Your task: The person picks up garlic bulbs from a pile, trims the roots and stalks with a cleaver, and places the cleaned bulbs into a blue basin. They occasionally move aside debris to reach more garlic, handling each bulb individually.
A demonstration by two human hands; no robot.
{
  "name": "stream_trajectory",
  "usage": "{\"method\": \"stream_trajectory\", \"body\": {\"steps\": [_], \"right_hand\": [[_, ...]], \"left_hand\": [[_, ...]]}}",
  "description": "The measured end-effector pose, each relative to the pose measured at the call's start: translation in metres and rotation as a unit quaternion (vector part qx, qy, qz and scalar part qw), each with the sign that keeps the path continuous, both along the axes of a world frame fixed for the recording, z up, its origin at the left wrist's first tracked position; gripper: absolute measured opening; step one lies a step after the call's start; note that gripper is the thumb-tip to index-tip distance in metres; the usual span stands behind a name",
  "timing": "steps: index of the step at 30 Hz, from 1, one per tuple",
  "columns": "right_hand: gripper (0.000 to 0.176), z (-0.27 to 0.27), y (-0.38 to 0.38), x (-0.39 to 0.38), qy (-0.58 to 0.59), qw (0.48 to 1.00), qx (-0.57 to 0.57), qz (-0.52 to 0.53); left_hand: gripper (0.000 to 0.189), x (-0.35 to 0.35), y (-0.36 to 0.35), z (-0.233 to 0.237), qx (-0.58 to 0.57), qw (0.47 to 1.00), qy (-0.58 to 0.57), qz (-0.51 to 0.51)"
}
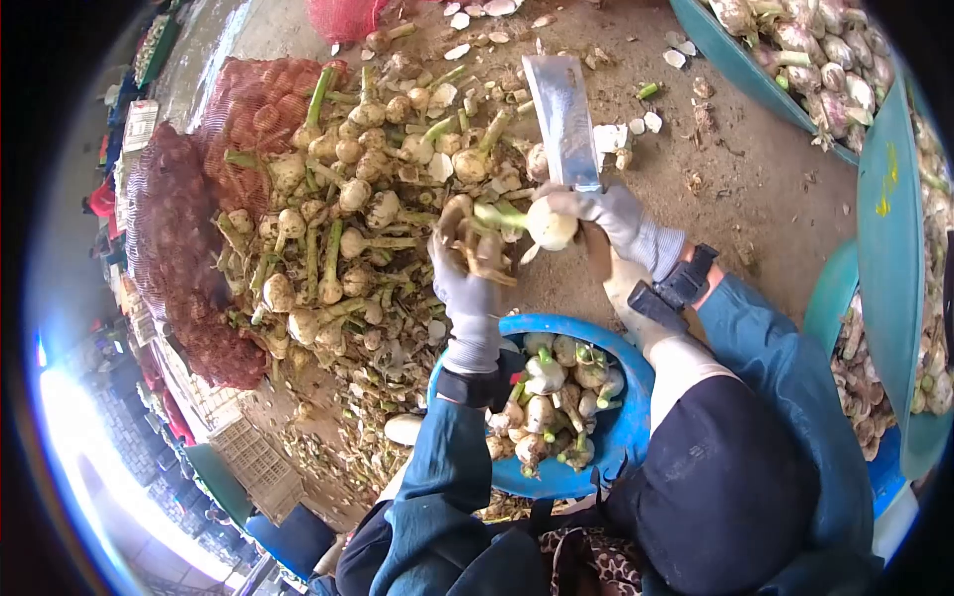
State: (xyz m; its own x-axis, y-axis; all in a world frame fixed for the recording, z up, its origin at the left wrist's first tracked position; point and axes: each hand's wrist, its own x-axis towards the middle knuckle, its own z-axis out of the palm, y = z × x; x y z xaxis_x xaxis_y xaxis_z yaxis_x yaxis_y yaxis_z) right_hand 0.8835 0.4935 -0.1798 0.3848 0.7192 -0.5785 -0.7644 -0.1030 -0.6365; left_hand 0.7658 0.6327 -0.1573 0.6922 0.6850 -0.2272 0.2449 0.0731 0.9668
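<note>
My right hand (628, 226), in a grey-white glove, is closed around the handle end of a broad-bladed cleaver (562, 114). The blade points away from me. A pale garlic bulb (552, 225) sits at the fingers of that same hand, its green stalk turned left. Facing it, my gloved left hand (465, 293) is closed on brown, dry garlic leaves (485, 256) beside the stalk. Below both hands stands a blue tub (639, 382) with trimmed bulbs (542, 412) inside. To the left lies a heap of garlic (348, 214) with stalks on.
Red mesh sacks (260, 109) and a purple mesh sack (174, 248) border the heap. At right, green tubs (879, 228) hold more garlic. Loose peel (338, 407) litters the concrete floor (686, 164). A plastic crate (256, 462) stands at lower left.
</note>
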Motion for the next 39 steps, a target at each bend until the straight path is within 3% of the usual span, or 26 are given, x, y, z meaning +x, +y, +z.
{"method": "stream_trajectory", "body": {"steps": [1, 2, 4, 6, 7, 8, 9, 10, 13, 14, 15, 16, 18, 19, 20, 21, 22, 24, 25, 26, 28, 29, 30, 35, 37, 39], "right_hand": [[0.027, -0.003, 0.004, 0.001, -0.117, 0.992, -0.004, 0.041], [0.026, -0.005, 0.009, 0.002, -0.233, 0.969, -0.005, 0.083], [0.022, 0.004, 0.019, 0.01, -0.328, 0.934, -0.009, 0.14], [0.02, 0.012, 0.019, 0.016, -0.425, 0.849, -0.113, 0.292], [0.018, 0.009, 0.015, 0.021, -0.466, 0.821, -0.146, 0.296], [0.018, 0.007, 0.014, 0.03, -0.463, 0.76, -0.214, 0.403], [0.02, 0.012, 0.006, 0.034, -0.492, 0.68, -0.262, 0.476], [0.023, -0.016, -0.007, 0.036, -0.508, 0.624, -0.336, 0.489], [0.024, -0.037, -0.043, 0.034, -0.401, 0.728, -0.41, 0.376], [0.026, -0.049, -0.052, 0.031, -0.368, 0.773, -0.41, 0.314], [0.026, -0.048, -0.05, 0.026, -0.366, 0.773, -0.411, 0.315], [0.027, -0.044, -0.044, 0.022, -0.369, 0.79, -0.387, 0.3], [0.028, -0.049, -0.033, 0.017, -0.386, 0.81, -0.346, 0.274], [0.027, -0.046, -0.027, 0.015, -0.338, 0.836, -0.331, 0.278], [0.026, -0.041, -0.023, 0.014, -0.288, 0.86, -0.315, 0.28], [0.024, -0.035, -0.022, 0.015, -0.304, 0.845, -0.323, 0.299], [0.024, -0.035, -0.024, 0.013, -0.303, 0.845, -0.325, 0.296], [0.022, -0.038, -0.033, 0.009, -0.425, 0.774, -0.39, 0.261], [0.02, -0.037, -0.039, 0.012, -0.433, 0.757, -0.385, 0.302], [0.02, -0.037, -0.039, 0.011, -0.432, 0.758, -0.386, 0.301], [0.019, -0.031, -0.034, 0.008, -0.485, 0.749, -0.35, 0.285], [0.019, -0.028, -0.026, 0.006, -0.488, 0.749, -0.348, 0.282], [0.019, -0.02, -0.012, 0.002, -0.514, 0.753, -0.312, 0.266], [0.023, -0.003, 0.015, -0.005, -0.563, 0.768, -0.17, 0.254], [0.024, -0.042, 0.002, 0.008, -0.486, 0.695, -0.316, 0.425], [0.025, -0.047, -0.025, 0.012, -0.462, 0.723, -0.368, 0.358]], "left_hand": [[0.035, -0.007, -0.001, -0.005, -0.23, 0.973, 0.014, -0.014], [0.034, -0.013, -0.001, -0.008, -0.447, 0.894, 0.024, -0.028], [0.037, -0.008, -0.018, -0.005, -0.525, 0.851, 0.001, -0.012], [0.032, -0.011, -0.017, -0.009, -0.475, 0.879, 0.019, 0.028], [0.028, -0.015, -0.007, -0.009, -0.288, 0.945, 0.103, -0.113], [0.024, -0.017, 0.001, -0.009, -0.081, 0.949, 0.179, -0.246], [0.019, -0.015, 0.004, 0.005, -0.304, 0.923, 0.2, -0.123], [0.02, -0.02, 0.005, 0.017, -0.268, 0.92, 0.188, -0.216], [0.03, -0.031, 0.005, 0.046, -0.202, 0.832, 0.155, -0.493], [0.03, -0.028, 0.014, 0.038, -0.204, 0.831, 0.155, -0.494], [0.037, -0.015, 0.025, 0.03, 0.085, 0.847, 0.15, -0.503], [0.045, -0.001, 0.037, 0.021, 0.368, 0.792, 0.131, -0.469], [0.053, 0.023, 0.059, -0.007, 0.548, 0.674, 0.237, -0.435], [0.053, 0.025, 0.066, -0.023, 0.548, 0.675, 0.235, -0.434], [0.053, 0.027, 0.072, -0.039, 0.569, 0.626, 0.29, -0.449], [0.053, 0.03, 0.074, -0.042, 0.586, 0.572, 0.343, -0.461], [0.053, 0.031, 0.078, -0.044, 0.586, 0.571, 0.34, -0.463], [0.05, 0.025, 0.083, -0.047, 0.468, 0.649, 0.414, -0.434], [0.048, 0.019, 0.084, -0.046, 0.415, 0.741, 0.375, -0.372], [0.048, 0.012, 0.089, -0.053, 0.415, 0.74, 0.374, -0.374], [0.046, 0.006, 0.087, -0.046, 0.161, 0.893, 0.362, -0.215], [0.042, -0.002, 0.082, -0.042, 0.009, 0.934, 0.297, -0.198], [0.034, 0.007, 0.062, -0.015, -0.008, 0.938, 0.289, -0.191], [0.029, -0.01, 0.034, -0.001, -0.019, 0.972, 0.161, -0.168], [0.028, -0.017, 0.04, 0.003, -0.01, 0.982, 0.158, -0.105], [0.026, -0.02, 0.051, 0.003, -0.136, 0.989, 0.06, -0.018]]}}
